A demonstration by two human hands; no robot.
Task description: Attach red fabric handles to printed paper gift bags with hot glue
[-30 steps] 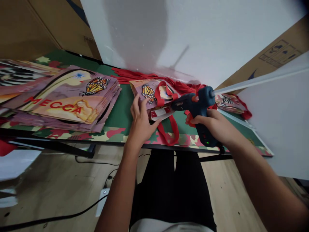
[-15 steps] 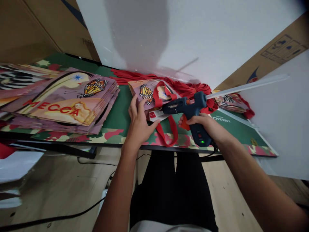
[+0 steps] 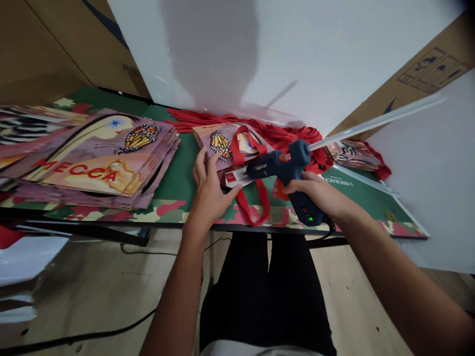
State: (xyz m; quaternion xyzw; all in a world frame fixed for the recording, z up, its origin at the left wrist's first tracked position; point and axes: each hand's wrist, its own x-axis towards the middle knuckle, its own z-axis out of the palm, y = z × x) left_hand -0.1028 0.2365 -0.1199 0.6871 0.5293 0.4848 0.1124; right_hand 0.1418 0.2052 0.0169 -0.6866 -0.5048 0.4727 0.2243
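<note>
In my right hand point(image 3: 313, 195) is a dark blue glue gun point(image 3: 287, 170), fingers round its grip and at the orange trigger. A long clear glue stick point(image 3: 378, 121) juts from its back, and a green light glows at the base. The nozzle points left at the white inside of a paper bag point(image 3: 239, 176) printed with a butterfly; whether it touches cannot be made out. A red ribbon handle point(image 3: 237, 147) loops over the bag's printed side, another red ribbon point(image 3: 260, 210) hangs over the near side. My left hand point(image 3: 210, 190) holds the bag's left edge, thumb by the opening.
Stacked printed bags point(image 3: 92, 158) cover the left of the green table point(image 3: 178, 173). Red ribbons point(image 3: 218, 118) lie along the back, beside a white panel point(image 3: 297, 49). More printed bags point(image 3: 352, 154) sit at the right. A black cable point(image 3: 111, 333) crosses the floor.
The view has shifted slightly. Both hands, the bag and the glue gun keep nearly the same places, with the nozzle still at the bag's opening.
</note>
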